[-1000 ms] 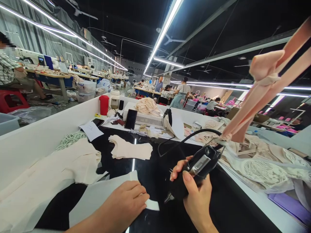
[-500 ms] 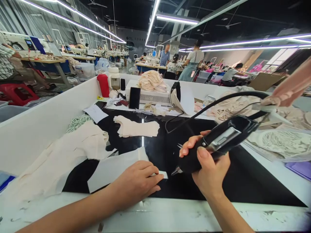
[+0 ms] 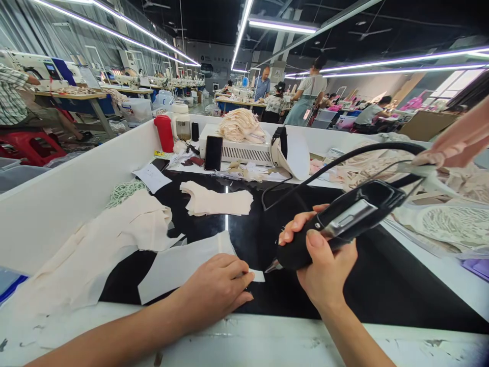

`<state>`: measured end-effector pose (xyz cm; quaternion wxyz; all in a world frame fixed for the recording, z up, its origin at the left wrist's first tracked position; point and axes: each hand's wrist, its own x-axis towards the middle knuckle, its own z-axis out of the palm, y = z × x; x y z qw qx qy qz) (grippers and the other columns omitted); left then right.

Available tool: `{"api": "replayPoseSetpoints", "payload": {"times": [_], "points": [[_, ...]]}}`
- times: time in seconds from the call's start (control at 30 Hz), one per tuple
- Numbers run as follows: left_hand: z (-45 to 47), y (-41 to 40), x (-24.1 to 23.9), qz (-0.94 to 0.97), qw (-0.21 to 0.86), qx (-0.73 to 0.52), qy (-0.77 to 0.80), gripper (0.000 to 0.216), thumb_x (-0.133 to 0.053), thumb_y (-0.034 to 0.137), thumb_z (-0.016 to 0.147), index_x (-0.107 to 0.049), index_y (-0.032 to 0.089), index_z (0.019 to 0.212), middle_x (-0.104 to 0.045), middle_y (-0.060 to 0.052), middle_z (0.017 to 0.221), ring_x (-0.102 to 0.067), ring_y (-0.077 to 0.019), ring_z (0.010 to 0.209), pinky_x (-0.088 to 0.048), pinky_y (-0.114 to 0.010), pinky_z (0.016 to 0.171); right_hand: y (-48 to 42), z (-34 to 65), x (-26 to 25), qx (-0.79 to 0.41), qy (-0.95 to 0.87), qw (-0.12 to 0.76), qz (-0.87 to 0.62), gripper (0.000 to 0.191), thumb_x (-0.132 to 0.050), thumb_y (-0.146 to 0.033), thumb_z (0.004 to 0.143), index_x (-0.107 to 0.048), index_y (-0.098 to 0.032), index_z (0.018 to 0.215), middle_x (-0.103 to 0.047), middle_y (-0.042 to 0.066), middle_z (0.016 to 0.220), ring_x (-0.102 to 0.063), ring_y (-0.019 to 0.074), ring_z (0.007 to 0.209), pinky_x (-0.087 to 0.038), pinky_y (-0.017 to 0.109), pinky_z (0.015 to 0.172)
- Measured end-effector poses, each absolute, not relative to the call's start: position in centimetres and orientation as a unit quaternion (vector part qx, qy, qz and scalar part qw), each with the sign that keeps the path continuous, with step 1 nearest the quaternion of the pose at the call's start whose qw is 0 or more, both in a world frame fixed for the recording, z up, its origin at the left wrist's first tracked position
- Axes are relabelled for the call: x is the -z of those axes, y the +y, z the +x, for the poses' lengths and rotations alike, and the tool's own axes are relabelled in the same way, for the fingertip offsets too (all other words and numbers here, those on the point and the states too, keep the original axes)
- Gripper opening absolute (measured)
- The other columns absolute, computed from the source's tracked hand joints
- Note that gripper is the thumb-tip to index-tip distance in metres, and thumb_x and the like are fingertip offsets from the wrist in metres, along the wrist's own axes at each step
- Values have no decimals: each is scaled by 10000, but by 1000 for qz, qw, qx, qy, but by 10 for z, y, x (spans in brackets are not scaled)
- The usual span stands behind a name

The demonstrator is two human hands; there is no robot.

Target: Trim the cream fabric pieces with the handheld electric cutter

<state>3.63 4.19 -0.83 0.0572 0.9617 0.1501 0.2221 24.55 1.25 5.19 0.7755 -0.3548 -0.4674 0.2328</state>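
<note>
In the head view, my right hand point(image 3: 324, 262) is wrapped around a black corded handheld tool point(image 3: 346, 221). Its pointed metal tip angles down to the left and sits beside the end of a narrow white strip; I cannot tell whether they touch. My left hand point(image 3: 219, 283) presses on a white fabric piece point(image 3: 187, 262) on the black work surface point(image 3: 389, 285), its curled fingers over the narrow strip end. Farther back lies a small stack of cream fabric pieces point(image 3: 217, 199). More cream fabric point(image 3: 99, 250) is spread to the left.
A black cable point(image 3: 344, 153) arches behind the tool. Pink fabric point(image 3: 458, 135) hangs at right. A phone point(image 3: 213, 153), a red bottle point(image 3: 164, 133) and a white visor point(image 3: 296, 153) stand at the back, by a white low wall point(image 3: 76, 199). People work at machines beyond.
My right hand has moved the tool slightly left, bringing its tip closer to the white strip's end. My left hand stays on the fabric. The view has shifted a little.
</note>
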Motion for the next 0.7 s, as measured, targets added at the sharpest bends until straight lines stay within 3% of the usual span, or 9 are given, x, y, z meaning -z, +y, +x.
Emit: {"api": "replayPoseSetpoints", "payload": {"times": [0.7], "points": [[36,38,9,961,66,-222,153,231,-639,339,1116,-660,161,1263,-733,-79,1151,-718,-257,1092,-590,-416,965,9,241,-54,-251,-450,777,-362,329,-850,-348,898,-639,-287,1143,-679,-49,822,-661,145,603,-600,307,559]]}}
